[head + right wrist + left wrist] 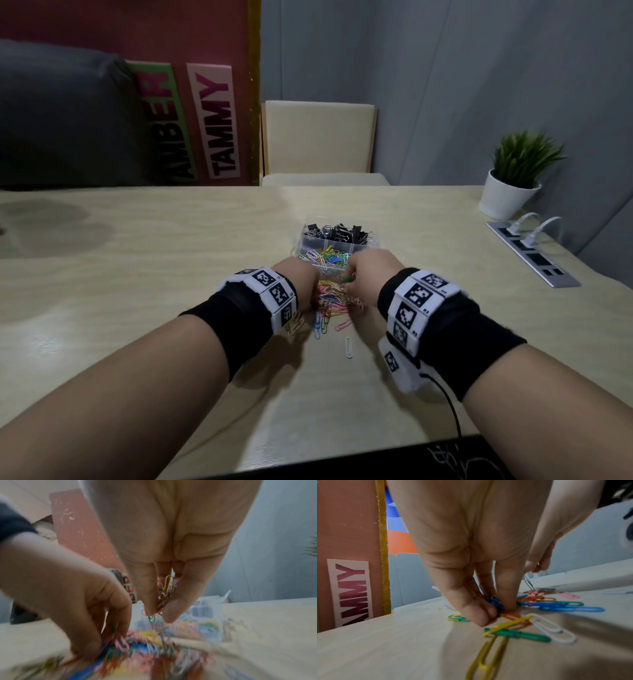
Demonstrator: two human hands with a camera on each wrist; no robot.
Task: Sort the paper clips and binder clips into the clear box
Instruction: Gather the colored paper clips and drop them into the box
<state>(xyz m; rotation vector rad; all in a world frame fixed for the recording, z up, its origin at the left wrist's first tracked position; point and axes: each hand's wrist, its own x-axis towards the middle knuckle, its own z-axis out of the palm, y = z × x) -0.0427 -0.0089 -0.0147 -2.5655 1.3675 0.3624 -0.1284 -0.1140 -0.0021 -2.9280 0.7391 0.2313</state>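
Observation:
A clear box (373, 244) stands mid-table, with black binder clips (337, 230) in its far compartments and coloured paper clips (323, 257) in the near ones. A loose pile of coloured paper clips (330, 303) lies on the table just in front of it. My left hand (303, 286) reaches down into the pile's left side, and its fingertips (485, 616) pinch a small clump of clips (495, 603) against the table. My right hand (368, 274) hovers above the pile near the box, gripping a bunch of clips (164, 595) between thumb and fingers.
A potted plant (513, 174) and a socket strip (532, 251) with white plugs sit at the table's right edge. A single white clip (348, 346) lies apart, nearer me. A beige chair (318, 140) stands beyond the far edge. A black cable (445, 404) trails from my right wrist.

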